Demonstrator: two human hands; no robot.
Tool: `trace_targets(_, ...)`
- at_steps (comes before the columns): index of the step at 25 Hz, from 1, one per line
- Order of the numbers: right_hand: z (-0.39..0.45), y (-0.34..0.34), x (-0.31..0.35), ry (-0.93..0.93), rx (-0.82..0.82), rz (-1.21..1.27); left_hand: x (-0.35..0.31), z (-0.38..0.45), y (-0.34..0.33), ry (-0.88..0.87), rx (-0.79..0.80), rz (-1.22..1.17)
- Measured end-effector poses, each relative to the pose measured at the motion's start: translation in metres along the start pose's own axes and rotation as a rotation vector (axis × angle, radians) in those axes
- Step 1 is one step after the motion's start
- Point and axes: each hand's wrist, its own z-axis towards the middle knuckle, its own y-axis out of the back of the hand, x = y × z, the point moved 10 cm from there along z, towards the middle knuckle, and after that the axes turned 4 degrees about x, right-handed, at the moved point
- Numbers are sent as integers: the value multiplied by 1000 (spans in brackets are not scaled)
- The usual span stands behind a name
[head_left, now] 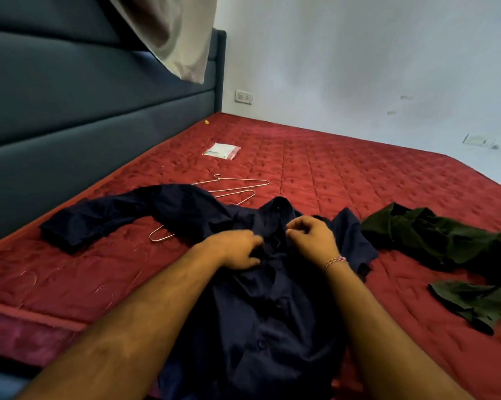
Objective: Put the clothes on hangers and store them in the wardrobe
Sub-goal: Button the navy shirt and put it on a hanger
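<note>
Navy shirt [261, 298]: lying front-up on the red mattress [359, 180], collar pointing toward 12 o'clock and one sleeve stretching toward 9 o'clock; spread flat, probably so the placket is easy to work.
Left hand [235, 249]: fingers curling in and pinching the shirt's front edge just below the collar, likely steadying the cloth.
Right hand [310, 238]: fingertips bunching together and nipping the opposite edge of the placket, seemingly working a button near the neck.
Wire hangers [237, 189]: lying at 12 o'clock from the collar, one partly tucking under the sleeve, so they are sitting within easy reach for the next step.
Dark green garment [451, 243]: waiting in a crumple at 3 o'clock, apart from the shirt.
Wardrobe: not showing here.
</note>
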Motion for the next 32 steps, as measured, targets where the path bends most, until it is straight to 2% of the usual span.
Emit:
trace_targets(3, 28, -27, -35, -49, 35, -77, 15, -7, -25, 41, 38, -37)
trace_targets(4, 34, -29, -42, -45, 8, -66, 18, -11, -28, 39, 89, -78)
trace_targets(7, 40, -38, -47, 27, -92, 58, 31, -22, -24, 33, 376, -237)
trace_targets(8, 37, -45, -47, 66, -95, 92, 39, -14, -10, 57, 355, -301)
trace_targets(9, 34, -51, -47, 101, -86, 110, 51, 1, 14, 86, 210, -361)
trace_targets(11, 34, -57, -52, 126, -62, 142, 92, 28, 74, 171, -337, -376)
trace_targets(12, 36, -59, -57, 129, -42, 158, 120, 35, 83, 263, -497, -346)
trace_targets(13, 39, -60, -61, 133, -20, 173, 148, 40, 77, 402, -507, -293)
trace_targets(15, 45, -63, -69, 150, -6, 198, 207, 37, 34, 778, -202, -156)
trace_targets(16, 46, -64, -73, 159, -6, 203, 226, 28, 17, 897, -53, -98)
trace_targets(17, 46, -65, -73, 169, -3, 206, 236, 22, 9, 928, 42, -42)
trace_targets(21, 47, -64, -72, 174, -15, 213, 224, 28, 4, 675, 185, 82)
trace_targets(24, 37, -56, -64, 168, -56, 179, 203, 22, 20, 568, 141, 42)
trace_targets(26, 30, -52, -57, 155, -72, 147, 183, 16, 46, 491, 30, -5)
trace_targets(30, 41, -20, -24, 135, -94, 95, 151, -11, 127, 412, -320, 124)
trace_targets(32, 51, 4, -1, 141, -73, 13, 147, -22, 164, 380, -502, -19)
